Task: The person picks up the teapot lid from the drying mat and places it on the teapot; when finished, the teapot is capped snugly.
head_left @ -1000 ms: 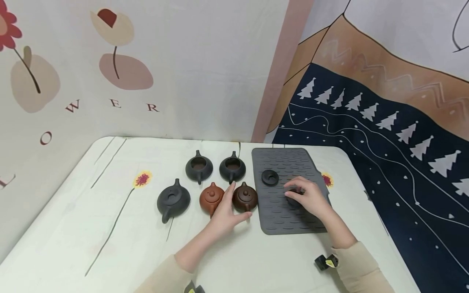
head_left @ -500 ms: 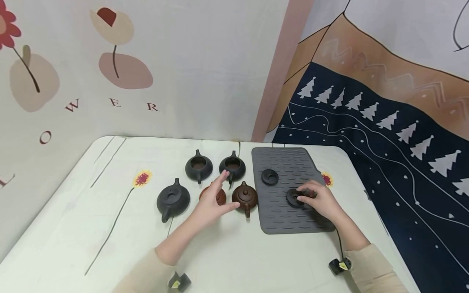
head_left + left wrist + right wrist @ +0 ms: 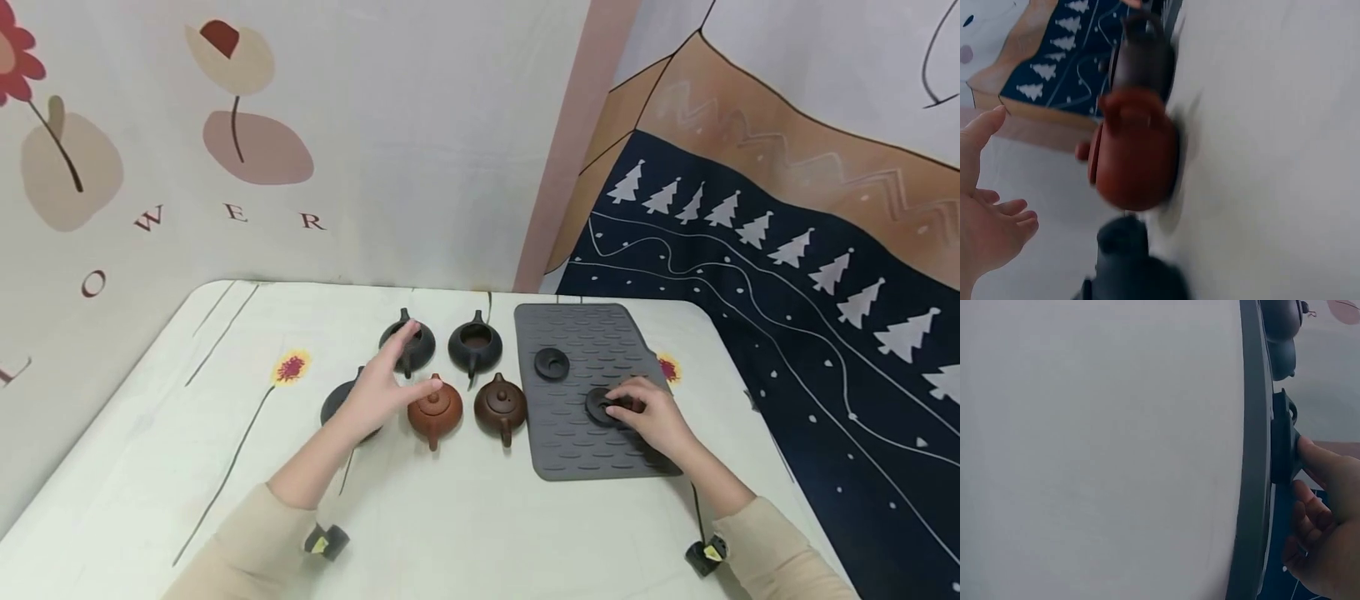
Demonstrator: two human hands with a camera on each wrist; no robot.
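My right hand [image 3: 651, 415] pinches a round black teapot lid [image 3: 597, 407] lying on the grey mat [image 3: 577, 454]. In the right wrist view, thumb and finger stand on either side of the lid's [image 3: 1282, 456] raised middle. Farther back on the mat is a second black lid [image 3: 552, 364]. My left hand [image 3: 375, 396], its fingers spread and holding nothing, hovers over a black teapot [image 3: 341, 400] that it partly hides. Beside it stand a reddish-brown teapot [image 3: 435, 408] and a dark brown teapot [image 3: 501, 408], both lidded.
Behind the brown pots stand two lidless black teapots, the left one [image 3: 420, 346] partly behind my left fingers and the right one [image 3: 476, 346] near the mat. A white cloth [image 3: 480, 517] covers the table. Printed fabric [image 3: 420, 167] hangs behind it.
My left hand has moved left, from beside the dark brown teapot to above the left black one. My right hand shifted slightly right and toward me, then stayed at the lid.
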